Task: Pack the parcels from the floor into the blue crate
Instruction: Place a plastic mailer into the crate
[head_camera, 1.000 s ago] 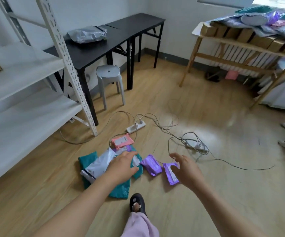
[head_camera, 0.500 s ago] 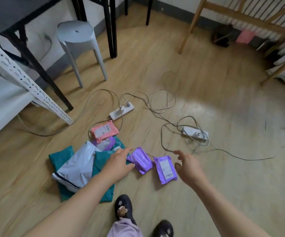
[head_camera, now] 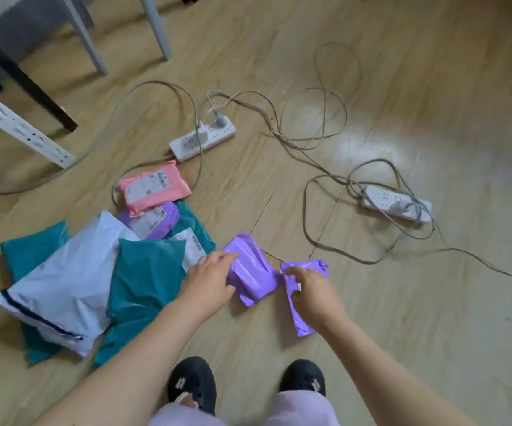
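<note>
Several soft parcels lie on the wooden floor. My left hand [head_camera: 208, 281] grips the left edge of a purple parcel [head_camera: 253, 273], fingers on top and thumb at its lower side. My right hand [head_camera: 313, 295] is curled on a second purple parcel [head_camera: 302, 322] just to the right, crumpling its top. Left of them lies a pile: a teal parcel [head_camera: 147, 287], a large white parcel [head_camera: 64, 281], a pink parcel [head_camera: 153, 187] and a small purple labelled parcel [head_camera: 156, 222]. No blue crate is in view.
Two white power strips [head_camera: 202, 138] [head_camera: 397, 206] and loops of grey cable [head_camera: 313, 118] lie on the floor beyond the parcels. Stool legs [head_camera: 156, 29], a black table leg [head_camera: 27, 87] and a white shelf post [head_camera: 18, 127] stand at upper left. My shoes [head_camera: 193, 384] are below.
The view has dropped closer to the floor. Both hands came down onto the two purple parcels; the right hand, which hovered beside its parcel, now closes on it.
</note>
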